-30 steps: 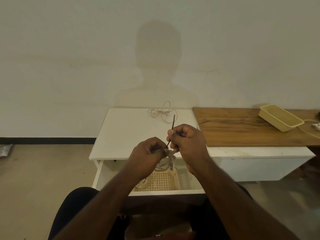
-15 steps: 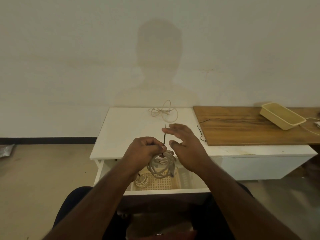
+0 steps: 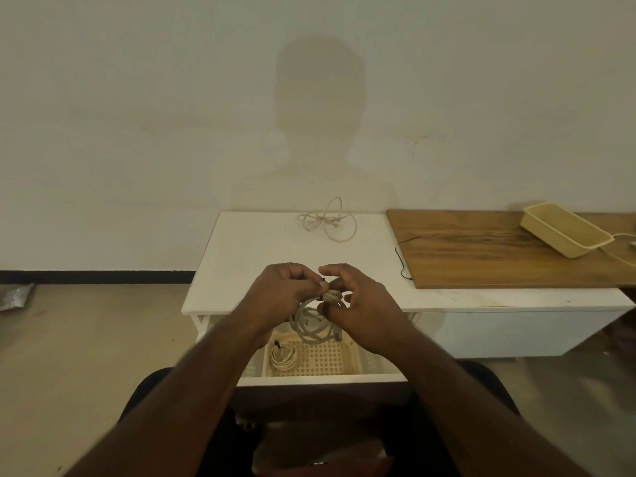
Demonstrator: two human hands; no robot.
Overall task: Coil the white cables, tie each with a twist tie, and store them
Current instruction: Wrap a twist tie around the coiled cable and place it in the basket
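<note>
Both forearms reach forward and converge above the open drawer [image 3: 323,378]. The left hand [image 3: 280,294] curls its fingers around the coiled cable [image 3: 311,321], and the right hand [image 3: 361,304] pinches the same coil with bent fingers.

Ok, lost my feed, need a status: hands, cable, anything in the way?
Left hand and right hand both gripping coiled white cable above open drawer. Twist tie at coil's top. Nothing in the way.

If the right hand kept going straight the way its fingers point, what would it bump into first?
The right hand points leftward, so it would most likely meet the coiled white cable it already touches, then the left hand just beyond. Depth is hard to judge.
</note>
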